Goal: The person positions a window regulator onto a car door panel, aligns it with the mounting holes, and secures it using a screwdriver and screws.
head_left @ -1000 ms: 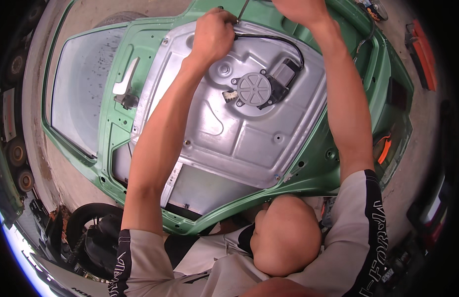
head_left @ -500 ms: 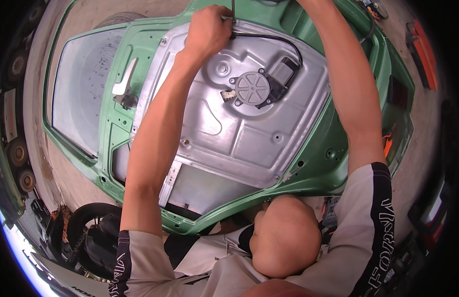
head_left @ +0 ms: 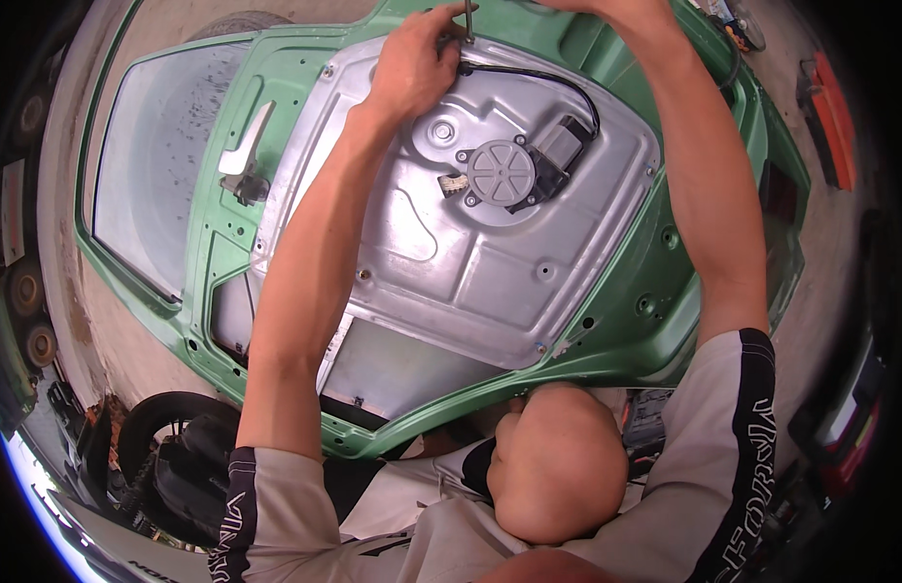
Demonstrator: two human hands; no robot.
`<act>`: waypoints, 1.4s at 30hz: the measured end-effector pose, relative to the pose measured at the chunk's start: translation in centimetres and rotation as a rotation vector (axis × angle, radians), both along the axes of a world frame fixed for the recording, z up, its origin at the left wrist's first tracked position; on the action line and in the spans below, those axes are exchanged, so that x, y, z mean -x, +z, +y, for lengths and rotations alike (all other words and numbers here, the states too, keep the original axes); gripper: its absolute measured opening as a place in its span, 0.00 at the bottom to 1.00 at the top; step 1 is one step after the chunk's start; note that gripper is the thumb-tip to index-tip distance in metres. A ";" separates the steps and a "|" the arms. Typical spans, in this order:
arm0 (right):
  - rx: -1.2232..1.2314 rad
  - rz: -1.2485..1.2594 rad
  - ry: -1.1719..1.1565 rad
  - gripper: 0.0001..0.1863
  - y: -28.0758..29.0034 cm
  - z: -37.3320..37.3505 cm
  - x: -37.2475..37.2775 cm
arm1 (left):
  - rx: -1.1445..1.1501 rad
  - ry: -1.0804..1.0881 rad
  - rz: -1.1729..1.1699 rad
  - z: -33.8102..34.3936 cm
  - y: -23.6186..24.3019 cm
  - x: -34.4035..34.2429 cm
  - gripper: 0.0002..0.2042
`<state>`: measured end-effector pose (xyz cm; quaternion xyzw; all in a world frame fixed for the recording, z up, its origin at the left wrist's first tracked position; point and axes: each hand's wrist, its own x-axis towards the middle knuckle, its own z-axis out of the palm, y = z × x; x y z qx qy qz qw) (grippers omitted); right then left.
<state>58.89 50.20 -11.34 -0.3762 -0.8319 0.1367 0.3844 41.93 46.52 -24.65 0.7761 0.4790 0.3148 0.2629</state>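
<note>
Left hand curled shut around a thin metal tool, at the top edge of the grey door panel. Right hand mostly out of frame above that edge; grip cannot be told. Window motor sits just below the left hand.

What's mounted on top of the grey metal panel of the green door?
On the grey metal panel sit a round window motor and a black cable. The left hand covers its top edge.
</note>
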 end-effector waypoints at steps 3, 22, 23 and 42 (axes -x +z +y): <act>0.300 0.114 0.073 0.14 1.8 -1.3 -0.1 | 0.018 -0.026 -0.051 0.0 0.4 -0.5 0.21; 0.139 -0.088 0.080 0.08 3.5 -2.8 0.8 | -0.154 0.030 -0.008 -0.7 -0.6 -0.5 0.14; 0.186 -0.118 0.042 0.07 3.7 -2.8 0.8 | -0.091 0.054 -0.004 -0.7 -0.4 -0.9 0.14; 0.127 -1.125 -0.163 0.16 8.3 -2.3 3.5 | -0.089 0.091 0.008 -1.7 -0.7 -0.8 0.18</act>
